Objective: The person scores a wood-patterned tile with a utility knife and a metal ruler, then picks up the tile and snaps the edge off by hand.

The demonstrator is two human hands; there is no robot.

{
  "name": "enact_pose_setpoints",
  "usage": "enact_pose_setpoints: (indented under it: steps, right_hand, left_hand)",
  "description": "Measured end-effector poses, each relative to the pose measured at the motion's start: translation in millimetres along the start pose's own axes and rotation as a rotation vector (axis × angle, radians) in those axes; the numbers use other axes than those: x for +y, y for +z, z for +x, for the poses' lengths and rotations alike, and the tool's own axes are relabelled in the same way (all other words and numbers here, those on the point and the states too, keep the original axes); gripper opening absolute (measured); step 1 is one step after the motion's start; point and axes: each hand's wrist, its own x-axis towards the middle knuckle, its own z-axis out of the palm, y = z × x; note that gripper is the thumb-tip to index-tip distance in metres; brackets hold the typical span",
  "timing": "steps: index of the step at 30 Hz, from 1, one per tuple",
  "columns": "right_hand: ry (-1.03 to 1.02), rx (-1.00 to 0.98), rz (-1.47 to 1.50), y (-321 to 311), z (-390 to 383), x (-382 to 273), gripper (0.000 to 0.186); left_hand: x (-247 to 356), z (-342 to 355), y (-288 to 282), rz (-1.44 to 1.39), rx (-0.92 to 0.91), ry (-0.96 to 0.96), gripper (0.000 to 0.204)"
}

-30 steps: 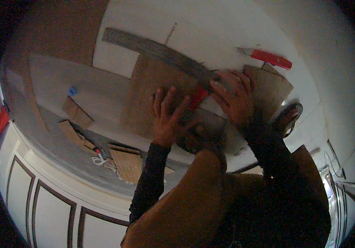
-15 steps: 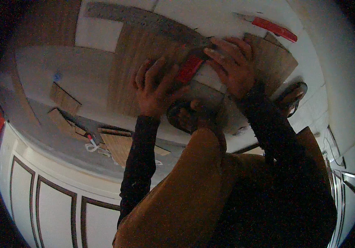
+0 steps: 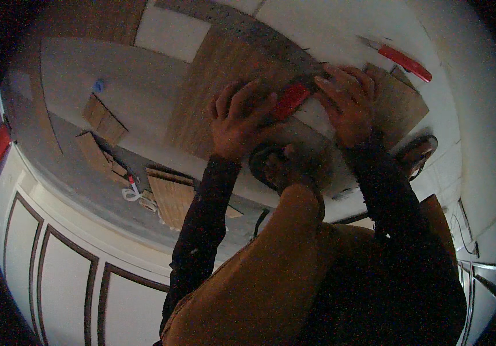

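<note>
A square with a red handle (image 3: 290, 102) and a long grey marked blade (image 3: 259, 32) lies across a wood-look plank (image 3: 216, 72); dim light blurs where the two parts meet. My left hand (image 3: 237, 118) rests on the plank with bent fingers, its fingertips against the near end of the red handle. At the handle's far, dark end are the fingertips of my right hand (image 3: 350, 104). Past my right hand, a red utility knife (image 3: 405, 62) lies on the pale floor, its thin blade pointing left.
A cut plank piece (image 3: 401, 101) lies right of my right hand. My sandalled feet (image 3: 277, 164) stand close to the work. Several plank offcuts (image 3: 106, 121) and a white-and-red item (image 3: 132, 190) lie at left, before white panelled doors (image 3: 66, 277). A pale wall (image 3: 476, 104) rises at right.
The whole view has shifted, so hands, square and knife appear further right and slightly lower. Both hands keep about the same place on the square.
</note>
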Motion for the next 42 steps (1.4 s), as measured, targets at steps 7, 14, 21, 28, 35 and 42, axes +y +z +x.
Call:
enact_pose_setpoints:
  steps: [7, 14, 21, 28, 35, 42]
  right_hand:
    - [0.119, -0.052, 0.038, -17.6, 14.5, -20.5, 0.041]
    - [0.122, -0.051, 0.132, -13.4, 11.0, -18.6, 0.043]
    - [0.088, -0.04, 0.063, -15.7, 10.2, -17.5, 0.043]
    - [0.14, -0.052, 0.11, -14.9, 10.0, -20.0, 0.041]
    - [0.173, -0.108, 0.111, -23.3, 11.9, -23.3, 0.042]
    - [0.008, -0.151, -0.007, -27.4, 28.2, -28.6, 0.046]
  left_hand:
    - [12.4, 17.0, -18.2, -0.062, -0.216, -0.146, 0.064]
    - [4.9, 3.5, -1.1, 0.015, -0.008, 0.021, 0.063]
    - [7.8, 4.9, 1.3, 0.023, -0.003, 0.02, 0.064]
    - [8.6, 6.0, 2.0, -0.024, 0.05, 0.005, 0.068]
    - [6.2, 4.1, 1.9, -0.061, 0.021, -0.013, 0.067]
    - [-2.1, -1.7, -3.1, -0.065, -0.001, -0.022, 0.071]
